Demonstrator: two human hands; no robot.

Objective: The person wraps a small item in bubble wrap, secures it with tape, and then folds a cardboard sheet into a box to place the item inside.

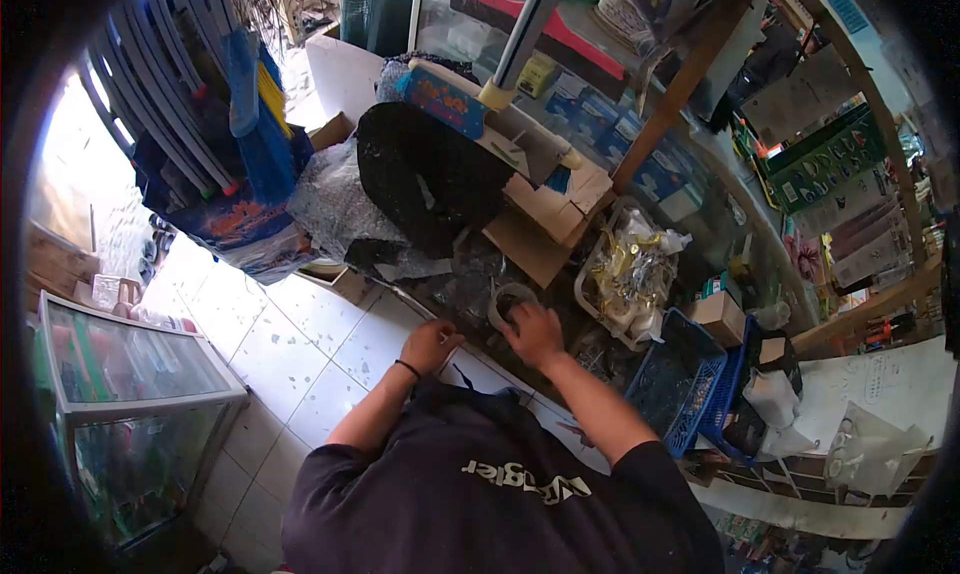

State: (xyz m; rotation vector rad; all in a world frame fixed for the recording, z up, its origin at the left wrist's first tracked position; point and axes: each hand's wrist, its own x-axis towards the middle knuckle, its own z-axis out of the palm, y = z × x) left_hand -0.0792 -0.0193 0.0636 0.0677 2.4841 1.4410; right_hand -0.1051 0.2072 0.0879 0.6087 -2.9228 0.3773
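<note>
My right hand (537,336) is at a small, pale, round container (496,304), its fingers bent over the near rim. What lies inside the container is too dark to make out. My left hand (428,347), with a dark band at the wrist, is held over the tiled floor by the shelf edge, fingers curled together. Anything between those fingertips is too small to name. Beyond the container lie crumpled clear plastic and a black cloth-like piece (400,164). To its right stands a white basket (590,274) with gold and silver plastic-wrapped pieces (640,274).
Blue plastic baskets (690,374) stand at right, beside a small cardboard box (718,318). An open cardboard box (545,224) lies beyond the container. A glass display case (140,354) stands on the tiled floor (300,319) at left. Long grey and blue items (160,84) lean upper left.
</note>
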